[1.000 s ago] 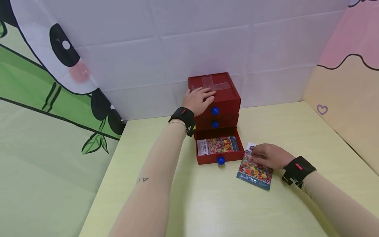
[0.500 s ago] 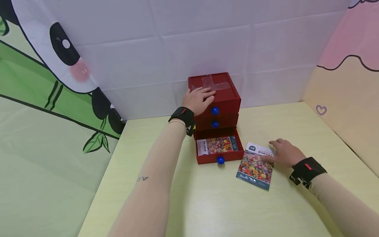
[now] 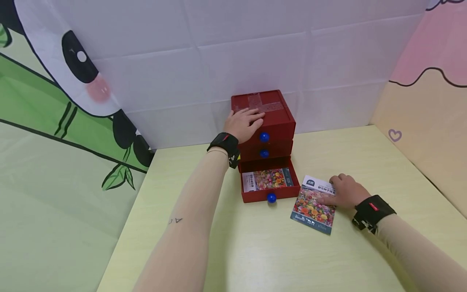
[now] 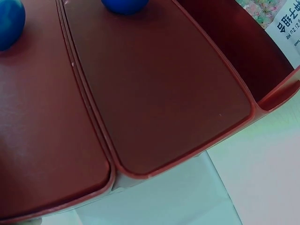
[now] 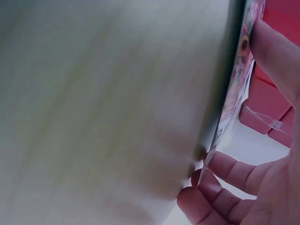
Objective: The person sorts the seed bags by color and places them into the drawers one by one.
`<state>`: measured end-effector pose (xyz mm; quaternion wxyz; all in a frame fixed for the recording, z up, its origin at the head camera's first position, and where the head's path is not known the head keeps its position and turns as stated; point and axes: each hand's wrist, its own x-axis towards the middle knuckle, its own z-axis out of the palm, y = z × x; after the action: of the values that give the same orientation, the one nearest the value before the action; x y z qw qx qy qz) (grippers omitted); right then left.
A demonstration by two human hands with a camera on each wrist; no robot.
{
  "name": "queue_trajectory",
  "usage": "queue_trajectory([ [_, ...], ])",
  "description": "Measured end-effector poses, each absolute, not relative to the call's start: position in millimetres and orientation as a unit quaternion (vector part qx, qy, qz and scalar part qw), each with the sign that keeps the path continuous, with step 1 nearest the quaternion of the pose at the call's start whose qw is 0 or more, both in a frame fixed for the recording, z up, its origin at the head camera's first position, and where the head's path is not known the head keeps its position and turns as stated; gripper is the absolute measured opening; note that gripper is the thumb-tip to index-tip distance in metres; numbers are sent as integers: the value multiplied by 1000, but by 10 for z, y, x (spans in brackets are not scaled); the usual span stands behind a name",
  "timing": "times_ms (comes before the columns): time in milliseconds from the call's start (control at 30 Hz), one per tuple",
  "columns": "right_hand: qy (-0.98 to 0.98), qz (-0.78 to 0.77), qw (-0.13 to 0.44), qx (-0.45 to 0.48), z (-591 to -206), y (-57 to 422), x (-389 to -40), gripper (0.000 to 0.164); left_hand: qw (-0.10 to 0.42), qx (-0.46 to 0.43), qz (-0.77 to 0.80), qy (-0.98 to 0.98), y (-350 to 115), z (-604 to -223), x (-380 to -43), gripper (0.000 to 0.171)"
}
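Observation:
My left hand (image 3: 243, 125) rests with fingers spread on the top left of a small red drawer cabinet (image 3: 279, 117). The bottom drawer (image 3: 255, 197) is pulled out, and a flower-covered seed packet (image 3: 270, 179) lies inside it. To the drawer's right, a second seed packet (image 3: 313, 209) lies on the table. My right hand (image 3: 348, 192) is at that packet's right edge, thumb on its printed face. In the right wrist view, the fingertips (image 5: 220, 171) meet the packet's edge opposite the thumb (image 5: 276, 54). No fingers of the left hand show plainly in the left wrist view.
Blue round knobs (image 3: 264, 137) stick out from the drawer fronts. The pale wooden table (image 3: 262, 247) meets a light cloth backdrop (image 3: 175, 93) behind the cabinet. A peach and pink panel (image 3: 427, 121) stands along the right side.
My right hand first drew back to the right off the packet's face, then came slightly left to its edge with fingers closer in. The left hand stayed on the cabinet.

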<state>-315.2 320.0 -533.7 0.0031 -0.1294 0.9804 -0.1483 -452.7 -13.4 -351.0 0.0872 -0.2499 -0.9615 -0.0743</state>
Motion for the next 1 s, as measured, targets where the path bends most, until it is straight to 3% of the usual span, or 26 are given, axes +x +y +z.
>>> queue_trajectory([
  [400, 972, -208, 35, -106, -5288, 3204, -3147, 105, 87, -247, -72, -962, -130, -3528, -4548, 48],
  [600, 963, -247, 26, -101, -5219, 3246, -3113, 98, 88, -249, -76, -962, -127, -3516, -4529, 48],
  [700, 959, -262, 20, -108, -5168, 3283, -3106, 89, 88, -249, -78, -961, -125, -3511, -4521, 47],
  [900, 939, -315, 29, -132, -5029, 3420, -3075, 47, 88, -248, -80, -961, -129, -3511, -4521, 47],
  [1000, 930, -334, 32, -149, -4984, 3503, -3056, 34, 87, -247, -80, -962, -130, -3514, -4530, 47],
])
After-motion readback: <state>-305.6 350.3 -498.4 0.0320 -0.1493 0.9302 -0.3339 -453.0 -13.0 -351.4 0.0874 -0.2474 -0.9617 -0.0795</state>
